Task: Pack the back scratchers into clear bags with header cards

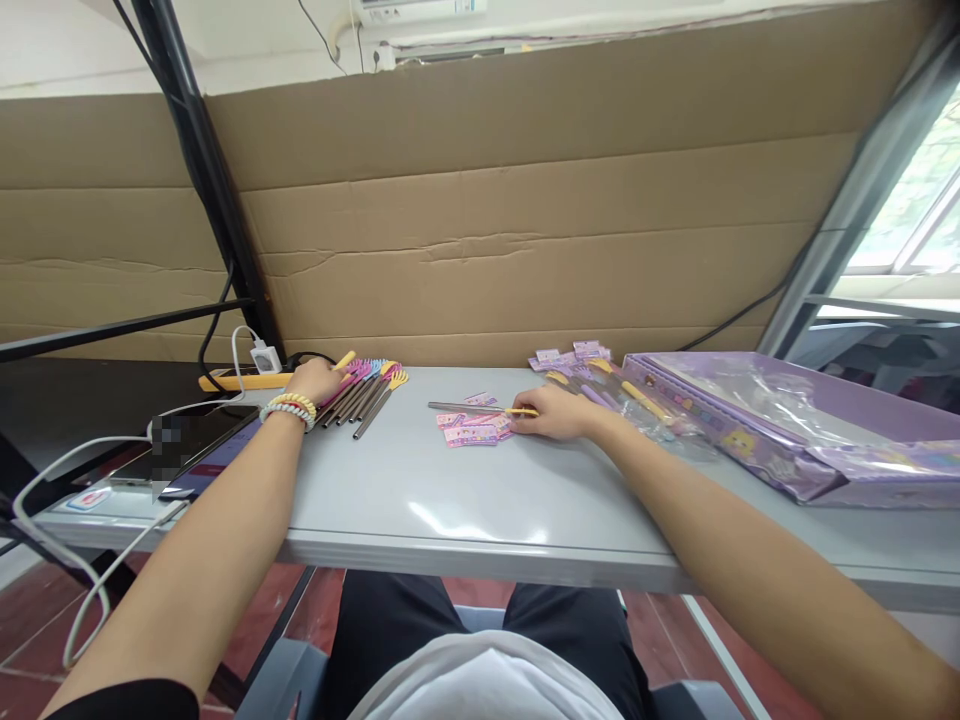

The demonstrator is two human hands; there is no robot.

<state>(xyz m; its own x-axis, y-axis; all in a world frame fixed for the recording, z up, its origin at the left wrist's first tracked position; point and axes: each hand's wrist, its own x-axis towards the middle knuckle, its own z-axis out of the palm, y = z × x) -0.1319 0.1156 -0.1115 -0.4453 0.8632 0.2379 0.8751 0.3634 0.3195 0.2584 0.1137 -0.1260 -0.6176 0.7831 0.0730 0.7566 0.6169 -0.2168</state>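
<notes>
My left hand is closed at the far left of the table, with a yellow handle sticking out past its fingers. Right beside it lies a pile of metal-shafted back scratchers with claw-like heads in pink, blue and yellow. My right hand pinches the yellow end of another metal-shafted back scratcher, whose shaft points left. Beneath that shaft are several pink printed cards. Just beyond my right hand lie bagged back scratchers with yellow and purple handles and card tops.
On the right of the table stands a purple box with clear plastic bags in it. A dark phone, white cables and a yellow power strip lie at left. Cardboard walls the back.
</notes>
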